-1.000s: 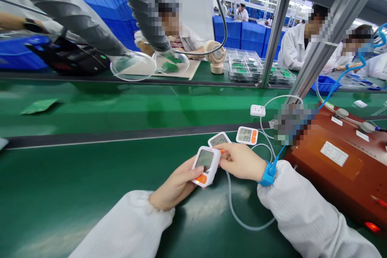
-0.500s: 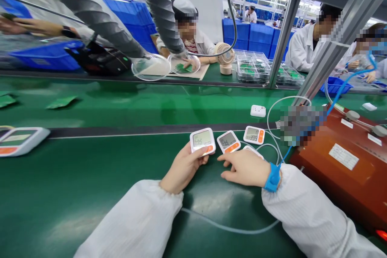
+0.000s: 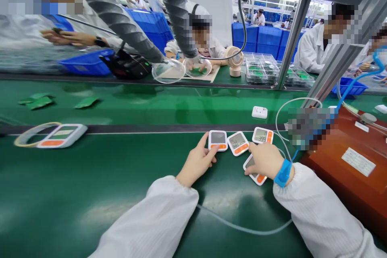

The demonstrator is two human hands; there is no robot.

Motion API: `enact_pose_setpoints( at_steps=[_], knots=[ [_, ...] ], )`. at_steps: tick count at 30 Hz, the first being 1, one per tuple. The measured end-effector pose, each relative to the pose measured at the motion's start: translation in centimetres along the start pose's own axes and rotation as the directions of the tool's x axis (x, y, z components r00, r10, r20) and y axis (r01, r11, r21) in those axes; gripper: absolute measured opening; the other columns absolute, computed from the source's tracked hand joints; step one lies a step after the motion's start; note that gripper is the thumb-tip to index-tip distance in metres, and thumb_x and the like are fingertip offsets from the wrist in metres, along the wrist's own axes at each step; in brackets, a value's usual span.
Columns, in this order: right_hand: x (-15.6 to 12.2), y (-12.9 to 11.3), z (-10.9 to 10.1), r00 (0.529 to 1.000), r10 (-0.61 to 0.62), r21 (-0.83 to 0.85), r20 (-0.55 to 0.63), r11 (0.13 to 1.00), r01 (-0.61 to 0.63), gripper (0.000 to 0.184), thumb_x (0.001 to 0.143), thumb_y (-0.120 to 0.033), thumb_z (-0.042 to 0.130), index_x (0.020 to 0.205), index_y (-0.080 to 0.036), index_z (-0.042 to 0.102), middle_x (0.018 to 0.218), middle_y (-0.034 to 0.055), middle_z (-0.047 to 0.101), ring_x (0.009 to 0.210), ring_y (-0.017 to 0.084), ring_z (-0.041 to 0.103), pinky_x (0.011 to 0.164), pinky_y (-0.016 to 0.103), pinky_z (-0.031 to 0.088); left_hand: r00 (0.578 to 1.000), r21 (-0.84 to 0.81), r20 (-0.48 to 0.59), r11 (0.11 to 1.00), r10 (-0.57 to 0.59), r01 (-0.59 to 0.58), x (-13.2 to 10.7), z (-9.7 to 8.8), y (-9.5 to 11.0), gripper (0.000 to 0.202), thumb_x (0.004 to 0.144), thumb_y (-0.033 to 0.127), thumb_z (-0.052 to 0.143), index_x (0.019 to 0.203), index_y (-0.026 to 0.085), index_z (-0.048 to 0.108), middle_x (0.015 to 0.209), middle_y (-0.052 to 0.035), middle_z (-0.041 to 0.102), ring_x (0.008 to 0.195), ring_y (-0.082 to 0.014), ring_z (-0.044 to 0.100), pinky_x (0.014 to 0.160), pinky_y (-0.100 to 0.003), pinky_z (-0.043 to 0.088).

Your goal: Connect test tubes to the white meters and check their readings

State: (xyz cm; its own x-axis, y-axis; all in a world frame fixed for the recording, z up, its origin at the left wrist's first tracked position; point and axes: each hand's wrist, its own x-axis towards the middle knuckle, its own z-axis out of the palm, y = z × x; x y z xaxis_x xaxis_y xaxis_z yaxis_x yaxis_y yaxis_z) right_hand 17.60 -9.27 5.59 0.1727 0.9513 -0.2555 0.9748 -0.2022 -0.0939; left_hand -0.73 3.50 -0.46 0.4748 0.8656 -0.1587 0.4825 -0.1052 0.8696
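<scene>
My left hand point(image 3: 199, 160) grips a small white square digital meter point(image 3: 218, 138) by its left and lower edges, the thumb on its orange strip. No digits show on that meter's grey screen. Just right of it lies a second digital meter point(image 3: 238, 143), slightly turned, with digits on its display. A third digital meter point(image 3: 262, 135) reads 399 and is partly behind my right hand point(image 3: 267, 159). The thumb and fingers of that hand close over a fourth digital meter point(image 3: 259, 178), tilted and half covered. A blue strap point(image 3: 283, 173) circles my right wrist.
Another white and orange device point(image 3: 62, 136) with a yellowish band lies left. A brown box point(image 3: 341, 181) with hoses stands right. Green pieces point(image 3: 87, 102) and a white socket-like part point(image 3: 259, 112) sit on the green strip beyond. Co-workers sit opposite under grey ducts point(image 3: 121, 24) and a metal post.
My left hand has brought its meter up beside the second one, and its digits no longer show. My right hand has moved onto the fourth meter, now more visible. The camera has turned left.
</scene>
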Motion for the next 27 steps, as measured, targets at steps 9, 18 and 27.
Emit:
enact_pose_setpoints(
  at_steps=[9,18,27],
  knots=[
    [-0.5,-0.9,-0.5,0.994,-0.105,0.163,-0.018,0.981,0.107,0.041,0.090,-0.058,0.064,0.091,-0.017,0.066,0.086,0.0073,0.070,0.080,0.024,0.066,0.062,0.028,0.040,0.975,-0.027,-0.022,0.975,0.220,-0.221,-1.0,0.1,-0.1,0.059,0.085,0.060,0.050,0.117,0.012,0.064,0.051,0.0019,0.055,0.049,-0.0141,0.050,0.055,-0.027,0.042],
    [0.7,-0.8,0.3,0.967,-0.091,0.684,-0.240,0.691,0.234,0.030,0.103,-0.042,0.049,0.091,-0.017,0.059,0.078,0.0017,0.063,0.070,0.015,0.060,0.064,0.025,0.039,0.835,-0.556,0.473,0.830,0.281,0.036,-2.8,1.8,0.7,0.045,0.075,0.040,0.077,0.108,0.017,0.058,0.081,-0.0035,0.067,0.065,-0.0149,0.061,0.059,-0.025,0.051],
    [1.5,-0.5,0.6,0.960,-0.203,0.665,-0.192,0.693,0.279,0.013,0.095,-0.013,0.054,0.092,-0.015,0.067,0.081,-0.0007,0.067,0.070,0.011,0.060,0.064,0.020,0.042,0.842,-0.703,0.472,0.687,0.262,0.181,-1.9,0.6,-0.3,0.045,0.072,0.042,0.079,0.101,0.016,0.057,0.072,-0.0049,0.068,0.056,-0.0143,0.061,0.049,-0.022,0.047]
  ],
)
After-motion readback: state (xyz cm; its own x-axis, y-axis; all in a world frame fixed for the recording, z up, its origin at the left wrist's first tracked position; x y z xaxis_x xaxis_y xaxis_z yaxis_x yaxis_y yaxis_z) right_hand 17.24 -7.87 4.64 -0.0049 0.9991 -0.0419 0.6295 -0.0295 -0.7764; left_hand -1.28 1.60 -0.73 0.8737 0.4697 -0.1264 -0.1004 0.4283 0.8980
